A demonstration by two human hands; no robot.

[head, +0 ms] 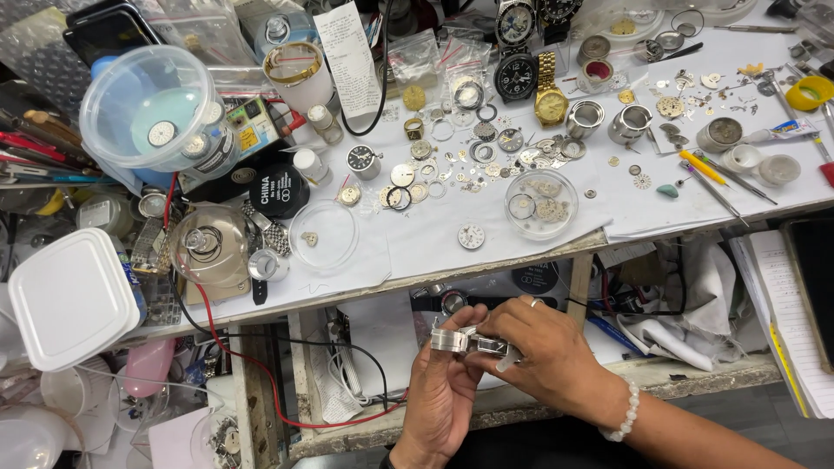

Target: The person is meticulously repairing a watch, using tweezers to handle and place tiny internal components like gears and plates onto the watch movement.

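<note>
Two bare hands meet below the front edge of the workbench, pinching one small silver watch case (451,339) between them. The left hand (445,395) comes up from below with its fingers closed round the case's underside; the right hand (547,352), wearing a ring and a white bead bracelet (624,412), closes over it from the right, fingertips pressed tight on a clear-and-metal piece that I cannot identify. The case sits in front of a lower shelf, well clear of the benchtop.

Above the hands, the white paper-covered benchtop (434,239) is crowded. Just past its edge lie a loose watch dial (470,236) and a clear round dish (540,204) holding small movement parts. Beyond them spreads a scatter of gears, rings and dials. A gold wristwatch (550,97) and a black-faced wristwatch (515,76) lie side by side near the back. To the right rest a yellow-handled screwdriver (702,167), small metal cups and a yellow ring (810,92). To the left stand a clear plastic tub (143,108), a black round lid (279,189), an empty clear dish (323,234) and a white square container lid (71,298). A red wire (261,369) hangs down from the bench's left side, looping under the wooden frame towards the hands
</note>
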